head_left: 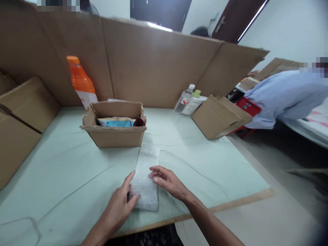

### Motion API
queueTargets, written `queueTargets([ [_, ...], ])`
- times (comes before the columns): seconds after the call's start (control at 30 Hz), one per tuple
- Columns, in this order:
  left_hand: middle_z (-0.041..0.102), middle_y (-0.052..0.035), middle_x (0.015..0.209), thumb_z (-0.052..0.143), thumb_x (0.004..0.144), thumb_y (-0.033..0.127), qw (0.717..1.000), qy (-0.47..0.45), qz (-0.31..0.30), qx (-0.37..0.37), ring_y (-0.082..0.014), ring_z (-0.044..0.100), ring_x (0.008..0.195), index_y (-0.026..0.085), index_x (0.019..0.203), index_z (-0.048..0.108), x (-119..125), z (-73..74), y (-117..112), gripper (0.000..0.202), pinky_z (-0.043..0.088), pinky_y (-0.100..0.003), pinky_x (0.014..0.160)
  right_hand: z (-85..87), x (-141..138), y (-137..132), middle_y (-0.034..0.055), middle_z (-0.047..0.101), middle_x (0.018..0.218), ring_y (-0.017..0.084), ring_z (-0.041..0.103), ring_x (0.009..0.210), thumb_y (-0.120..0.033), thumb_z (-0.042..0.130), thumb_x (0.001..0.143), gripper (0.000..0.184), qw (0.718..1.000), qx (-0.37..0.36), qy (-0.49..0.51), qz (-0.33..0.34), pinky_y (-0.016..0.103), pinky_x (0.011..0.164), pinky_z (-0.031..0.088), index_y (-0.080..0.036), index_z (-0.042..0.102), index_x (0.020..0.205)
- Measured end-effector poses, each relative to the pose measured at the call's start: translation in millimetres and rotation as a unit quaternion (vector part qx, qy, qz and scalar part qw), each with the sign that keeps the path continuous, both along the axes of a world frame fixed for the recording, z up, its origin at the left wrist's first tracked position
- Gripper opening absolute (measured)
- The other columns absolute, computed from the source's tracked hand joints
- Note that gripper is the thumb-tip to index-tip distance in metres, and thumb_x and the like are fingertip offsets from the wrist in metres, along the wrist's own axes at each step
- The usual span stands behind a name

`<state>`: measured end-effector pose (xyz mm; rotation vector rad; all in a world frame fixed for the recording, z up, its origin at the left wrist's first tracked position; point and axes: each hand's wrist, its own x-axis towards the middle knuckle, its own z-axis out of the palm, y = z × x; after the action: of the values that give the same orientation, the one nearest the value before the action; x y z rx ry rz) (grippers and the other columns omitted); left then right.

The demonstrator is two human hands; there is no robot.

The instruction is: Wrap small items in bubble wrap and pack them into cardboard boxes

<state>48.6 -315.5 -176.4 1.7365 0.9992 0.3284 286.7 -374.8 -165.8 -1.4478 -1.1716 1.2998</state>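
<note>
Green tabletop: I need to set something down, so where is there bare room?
A wide patch lies between the far-left cardboard and the left hand; another between the right hand and the tilted box. Crowded: the middle, where both hands flank the bubble wrap near the open carton, and the back right, where two bottles stand by the box.

Table [77, 184]: evenly bright, soft faint shadows
Bubble wrap [147, 164]: small white glints
Cardboard divider [164, 65]: glare at its top edge
Floor [276, 171]: dim toward the right
Frame edges: stretched, blurry (pixelated patches at top left and right)
</note>
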Motion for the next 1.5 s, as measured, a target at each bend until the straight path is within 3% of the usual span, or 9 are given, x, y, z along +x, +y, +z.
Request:
queueTargets([
  [0.2,0.054,0.0058,0.064,0.049,0.089,0.033,0.995,0.065,-0.014,0.078,-0.0155,0.053,0.057,0.014,0.154,0.036,4,3.2,4,0.069,0.036,-0.025,0.057,-14.6,-18,-5,0.0011,0.072,0.087,0.015,0.066,0.078,-0.027,0.062,0.092,0.028,0.978,0.075,-0.189,-0.042,0.029,0.077,0.053,-0.020,0.069,0.118],
  [0.37,0.066,0.0005,0.073,0.051,0.089,0.029,0.974,0.152,-0.029,0.163,-0.0200,0.063,0.066,0.019,0.153,0.039,6,-4.2,0,0.066,0.041,-0.028,0.063,-11.3,-16,-13,0.0096,0.075,0.105,0.023,0.069,0.098,-0.025,0.061,0.095,0.023,0.891,0.207,-0.399,-0.059,0.039,0.089,0.051,-0.020,0.068,0.116],
  [0.63,0.074,-0.0064,0.087,0.051,0.093,0.029,0.952,0.155,-0.004,0.263,-0.0245,0.070,0.080,0.017,0.148,0.046,3,-11.4,0,0.057,0.051,-0.034,0.074,-1.6,-40,-48,0.0166,0.067,0.130,0.032,0.063,0.114,-0.032,0.070,0.090,0.039,0.841,0.255,-0.453,0.148,0.046,0.088,0.050,-0.017,0.063,0.125],
  [0.8,0.066,-0.0131,0.131,0.057,0.093,0.033,0.947,-0.027,-0.025,0.318,-0.0284,0.061,0.122,0.023,0.141,0.053,-26,-3.0,-9,0.049,0.050,-0.044,0.103,-19.4,-45,-44,0.0097,0.077,0.110,0.023,0.070,0.100,-0.014,0.053,0.098,0.025,0.896,0.235,-0.373,0.048,0.039,0.087,0.054,-0.019,0.068,0.117],
  [0.93,0.073,-0.0084,0.106,0.051,0.096,0.028,0.967,-0.039,-0.033,0.250,-0.0223,0.067,0.099,0.023,0.140,0.056,-31,-3.2,-15,0.045,0.056,-0.038,0.088,-14.7,-42,-44,0.0057,0.078,0.108,0.020,0.073,0.098,-0.021,0.053,0.099,0.024,0.950,0.149,-0.274,0.004,0.033,0.087,0.057,-0.022,0.070,0.116],
  [1.1,0.072,-0.0028,0.083,0.051,0.094,0.033,0.974,0.031,0.003,0.226,-0.0202,0.066,0.078,0.021,0.132,0.062,-9,-14.3,-4,0.041,0.054,-0.037,0.080,-5.3,-38,-57,0.0121,0.070,0.121,0.027,0.065,0.113,-0.023,0.060,0.095,0.028,0.881,0.250,-0.396,-0.068,0.044,0.094,0.052,-0.023,0.066,0.122],
  [1.27,0.071,-0.0048,0.084,0.052,0.096,0.033,0.950,0.059,0.004,0.306,-0.0231,0.066,0.082,0.018,0.127,0.064,-3,-17.4,4,0.037,0.052,-0.040,0.083,-16.6,-39,-56,0.0149,0.067,0.127,0.031,0.060,0.115,-0.023,0.063,0.093,0.032,0.835,0.249,-0.490,0.040,0.047,0.093,0.047,-0.021,0.063,0.125],
  [1.4,0.067,-0.0134,0.126,0.060,0.094,0.035,0.936,-0.021,-0.028,0.350,-0.0284,0.062,0.117,0.019,0.131,0.062,-15,-11.9,-6,0.040,0.049,-0.045,0.100,-24.0,-38,-48,0.0120,0.074,0.112,0.026,0.066,0.100,-0.017,0.058,0.096,0.024,0.859,0.240,-0.452,0.033,0.042,0.087,0.047,-0.019,0.066,0.119],
  [1.5,0.072,-0.0090,0.111,0.053,0.096,0.027,0.954,-0.038,-0.059,0.292,-0.0237,0.065,0.105,0.023,0.135,0.060,-24,-9.2,-15,0.039,0.052,-0.040,0.093,-18.6,-36,-50,0.0085,0.077,0.108,0.023,0.069,0.096,-0.021,0.059,0.098,0.027,0.901,0.205,-0.379,0.045,0.039,0.088,0.049,-0.021,0.066,0.124],
])
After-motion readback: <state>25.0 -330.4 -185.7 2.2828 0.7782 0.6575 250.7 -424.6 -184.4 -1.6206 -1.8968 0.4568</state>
